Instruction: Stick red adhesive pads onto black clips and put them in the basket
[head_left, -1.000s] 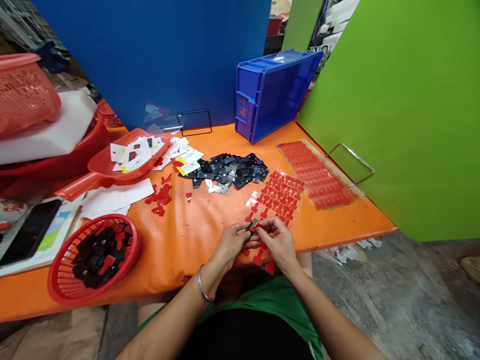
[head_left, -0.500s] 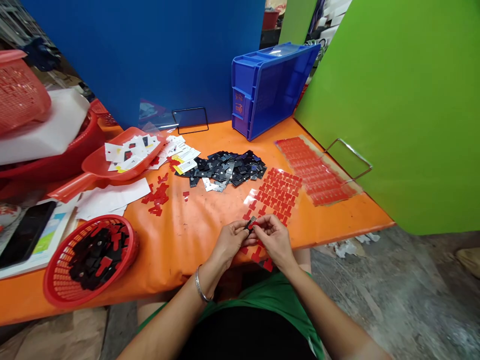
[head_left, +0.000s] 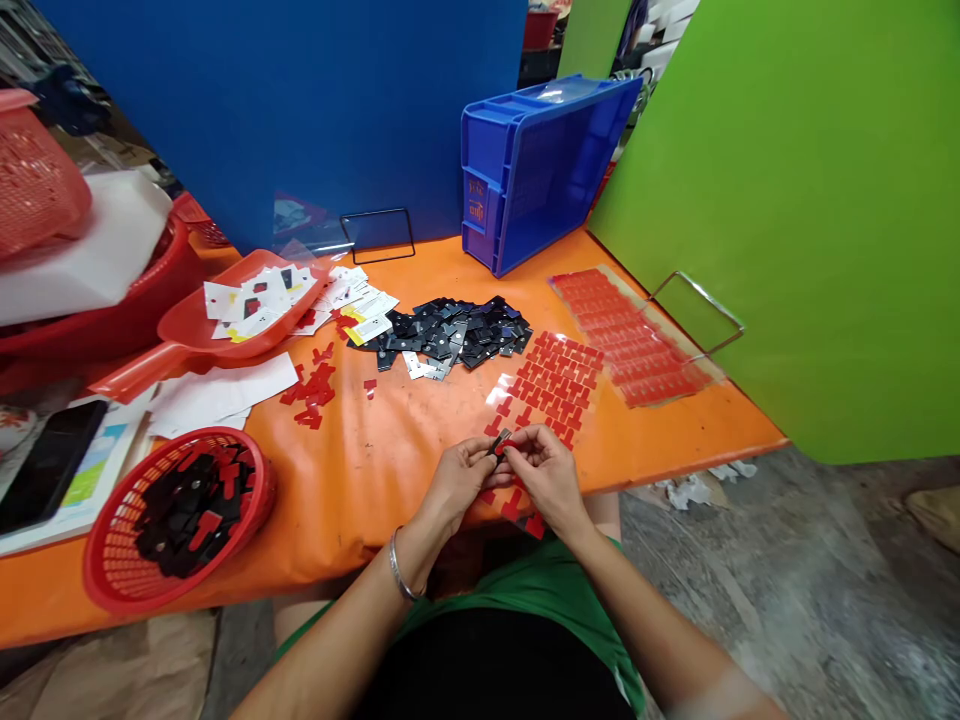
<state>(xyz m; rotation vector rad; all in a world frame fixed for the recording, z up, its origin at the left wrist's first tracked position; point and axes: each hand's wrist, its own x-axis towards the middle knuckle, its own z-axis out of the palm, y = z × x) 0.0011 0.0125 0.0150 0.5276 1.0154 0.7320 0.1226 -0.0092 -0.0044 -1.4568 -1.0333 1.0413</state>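
Between my fingertips, near the table's front edge, is a small flat black piece [head_left: 498,440]. My left hand [head_left: 465,477] pinches it from the left. A red T-shaped sticker [head_left: 505,449] lies against the piece, pinched by the thumb and fingers of my right hand [head_left: 547,471]. Under and behind both hands, a clear sheet of red T-shaped stickers [head_left: 556,380] reaches over the table edge. Beyond it lies a heap of black pieces [head_left: 457,335]. My fingers partly hide the piece and the sticker.
On the left, a red basket [head_left: 105,540] holds black pieces with red stickers. Loose red stickers [head_left: 311,390], a red scoop [head_left: 176,325] of white cards and a phone [head_left: 56,465] lie nearby. A blue crate [head_left: 487,190] stands at the back, with another red sheet [head_left: 630,335] to the right.
The view has shifted slightly. Both hands keep the same pinch on the black piece and the red sticker, with only slight finger movement.
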